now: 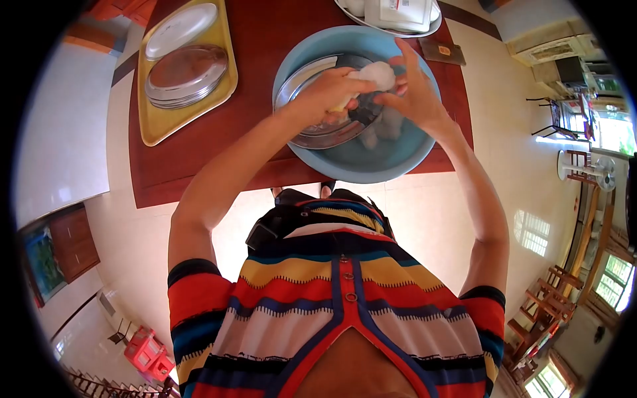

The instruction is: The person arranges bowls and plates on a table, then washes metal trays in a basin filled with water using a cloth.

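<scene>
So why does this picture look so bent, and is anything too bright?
In the head view, the dark corners and leaning room suggest a very wide lens; also in the head view, the windows at right are washed out, a bright patch falls on the floor, and the stacked plates glint.

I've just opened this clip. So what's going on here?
A person is working over a blue basin on a dark red table. The left hand holds a pale lump, while the right hand is close beside it, fingers spread; whether it touches is hard to tell. A shiny metal dish sits in the basin. On the person's left, a yellow tray holds stacked plates and a separate oval plate.
</scene>
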Demonstrator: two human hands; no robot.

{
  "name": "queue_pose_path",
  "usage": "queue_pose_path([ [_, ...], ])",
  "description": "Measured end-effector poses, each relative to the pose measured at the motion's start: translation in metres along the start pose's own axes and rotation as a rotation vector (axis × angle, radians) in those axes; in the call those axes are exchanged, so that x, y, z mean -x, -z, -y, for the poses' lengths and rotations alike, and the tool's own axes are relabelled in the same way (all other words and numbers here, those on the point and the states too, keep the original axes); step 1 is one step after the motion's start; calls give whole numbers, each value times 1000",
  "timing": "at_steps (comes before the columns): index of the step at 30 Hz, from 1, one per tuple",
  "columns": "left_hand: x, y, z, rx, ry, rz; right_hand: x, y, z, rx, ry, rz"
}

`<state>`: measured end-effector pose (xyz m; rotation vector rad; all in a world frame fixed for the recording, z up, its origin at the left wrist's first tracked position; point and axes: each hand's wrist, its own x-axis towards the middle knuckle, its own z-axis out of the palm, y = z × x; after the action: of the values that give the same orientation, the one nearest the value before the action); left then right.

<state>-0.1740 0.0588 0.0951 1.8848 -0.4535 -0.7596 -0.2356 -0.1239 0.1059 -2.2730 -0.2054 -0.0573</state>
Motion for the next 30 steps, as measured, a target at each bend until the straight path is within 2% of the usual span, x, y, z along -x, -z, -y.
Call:
queue_pose_path([
  [1,1,8,0,424,219,182,3,2,3,-1,98,-102],
  [2,3,12,1,848,438,367,6,-1,1,-2,97,-101],
  [3,3,10,3,849,440,369,9,-7,-4,117,248,-155],
  [4,3,7,7,1036,473,496,12,-11,-8,237,402,-209],
  [5,3,6,9,1222,503,623,12,-15,-10,238,403,-210],
  [6,4,3,10,1222,502,622,11,-18,-12,271,495,-227],
  [7,7,-1,9,1240,513,713,11,-20,-14,304,588,-244],
  [8,9,-4,8,1256,525,804,11,-20,-17,303,588,-243],
  [9,12,-6,5,1256,527,804,10,-20,-19,255,593,-249],
  [11,16,-8,-4,1043,472,829,9,-16,-19,206,597,-252],
  [13,17,-11,-8,972,464,793,5,-3,-5,564,672,-282],
  [15,10,-11,-7,897,454,761,-3,0,-1,671,639,-268],
  [17,-3,-6,0,290,187,635,-8,-1,-1,775,606,-256],
  [18,-1,-8,-6,292,189,633,-9,-2,-2,837,499,-165],
  [19,2,-10,-18,-44,104,403,-10,-3,-3,895,390,-73],
  [20,3,-13,-24,-377,15,166,-13,-5,-4,893,390,-72],
  [21,1,-14,-21,-375,18,168,-16,-8,-5,898,285,-16],
  [22,-5,-15,-16,-541,-40,99,-19,-11,-6,901,178,40],
  [23,-11,-14,-12,-707,-101,31,-21,-12,-7,898,173,43],
  [24,-14,-13,-11,-705,-100,38,-24,-11,-7,854,99,129],
  [26,-20,-8,-7,-1007,-448,-104,-27,-14,-11,804,26,217],
  [28,-27,-3,-6,-1051,-496,-76,-25,-23,-23,469,-37,162],
  [29,-31,-2,-6,-1095,-549,-53,-24,-26,-32,468,-36,164],
  [30,-32,0,-8,-1095,-547,-52,-23,-29,-34,261,-98,164],
])
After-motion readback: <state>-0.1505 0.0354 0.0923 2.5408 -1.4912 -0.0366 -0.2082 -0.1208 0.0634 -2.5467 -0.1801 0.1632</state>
